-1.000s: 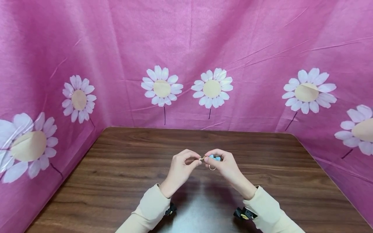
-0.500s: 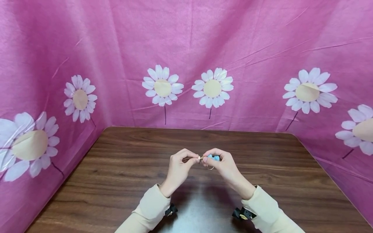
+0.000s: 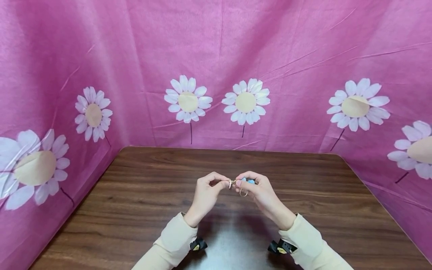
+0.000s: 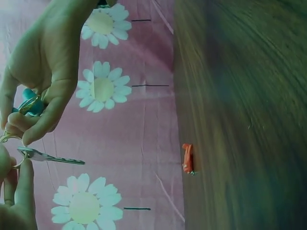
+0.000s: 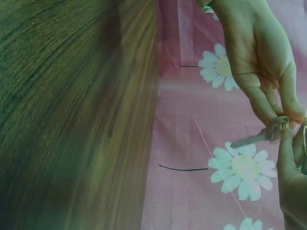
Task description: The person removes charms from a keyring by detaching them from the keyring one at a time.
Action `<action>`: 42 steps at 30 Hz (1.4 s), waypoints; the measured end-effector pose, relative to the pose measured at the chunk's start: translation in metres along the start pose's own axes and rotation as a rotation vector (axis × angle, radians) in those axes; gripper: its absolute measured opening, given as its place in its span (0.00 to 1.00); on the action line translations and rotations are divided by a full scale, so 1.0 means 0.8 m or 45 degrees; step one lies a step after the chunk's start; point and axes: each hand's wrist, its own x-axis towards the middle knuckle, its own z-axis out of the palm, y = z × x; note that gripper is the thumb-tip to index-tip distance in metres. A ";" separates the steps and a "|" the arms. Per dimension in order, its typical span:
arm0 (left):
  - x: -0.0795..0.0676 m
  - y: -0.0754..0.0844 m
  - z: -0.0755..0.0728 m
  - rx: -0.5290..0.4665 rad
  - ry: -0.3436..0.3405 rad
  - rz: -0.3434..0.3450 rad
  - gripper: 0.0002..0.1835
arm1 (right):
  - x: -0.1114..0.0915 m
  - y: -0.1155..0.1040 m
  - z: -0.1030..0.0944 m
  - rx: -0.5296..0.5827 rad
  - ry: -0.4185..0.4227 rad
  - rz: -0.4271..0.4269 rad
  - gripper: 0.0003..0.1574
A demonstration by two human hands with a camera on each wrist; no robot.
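Above the table, my left hand (image 3: 206,197) and right hand (image 3: 261,193) meet at the fingertips. A silver key (image 4: 57,159) hangs by its head between them, its blade pointing away from the fingers. The left thumb and fingers pinch the small gold ring at the key's head. A keychain with a turquoise-blue charm (image 4: 33,106) lies within the right fingers, which pinch its gold metal end. A larger gold ring (image 3: 243,196) dangles below the right hand. In the right wrist view the key (image 5: 256,139) hangs beside the left fingertips; how the metal parts join is partly hidden.
The brown wood-grain table (image 3: 152,161) lies below both hands. Pink cloth (image 3: 287,37) with printed white daisies stands around its back and sides. A small orange object (image 4: 187,158) shows at the table's edge in the left wrist view.
Both hands stay almost in place. The key end at the left fingertips has turned and hangs lower, and the fingertips have come slightly closer together.
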 end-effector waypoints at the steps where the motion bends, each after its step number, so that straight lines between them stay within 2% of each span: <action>1: 0.001 0.000 0.000 -0.015 0.003 -0.017 0.05 | 0.000 0.000 0.000 0.018 -0.008 0.001 0.09; 5: 0.002 0.000 0.002 -0.157 0.014 -0.115 0.08 | 0.002 -0.001 -0.001 0.053 -0.032 0.000 0.07; 8: 0.003 0.001 0.000 -0.344 0.023 -0.217 0.07 | 0.003 -0.001 -0.004 0.069 -0.042 0.014 0.05; 11: 0.006 0.003 -0.009 -0.547 0.093 -0.268 0.01 | 0.004 0.001 -0.013 0.109 -0.032 0.024 0.05; 14: 0.009 0.003 -0.021 -0.680 0.187 -0.267 0.09 | 0.002 0.002 -0.029 0.160 0.010 0.040 0.07; 17: 0.012 0.002 -0.028 -0.683 0.192 -0.283 0.12 | -0.001 0.001 -0.041 0.182 0.051 0.057 0.08; 21: 0.012 -0.002 -0.028 -0.641 0.098 -0.348 0.12 | -0.001 -0.002 -0.041 0.145 0.022 0.034 0.07; 25: 0.011 -0.006 -0.024 -0.614 0.061 -0.385 0.12 | 0.000 -0.004 -0.033 -0.006 0.025 -0.010 0.07; 29: 0.011 -0.008 -0.023 -0.595 0.066 -0.396 0.13 | 0.002 -0.004 -0.032 -0.175 0.047 0.009 0.08; 35: 0.009 -0.011 -0.021 -0.569 0.047 -0.405 0.14 | 0.009 0.003 -0.041 -0.451 0.016 0.050 0.24; 39: 0.010 -0.013 -0.022 -0.559 0.025 -0.399 0.12 | 0.016 0.009 -0.047 -0.686 -0.051 -0.014 0.20; 42: 0.009 -0.013 -0.022 -0.547 0.002 -0.390 0.10 | 0.018 0.013 -0.047 -0.959 -0.131 -0.081 0.18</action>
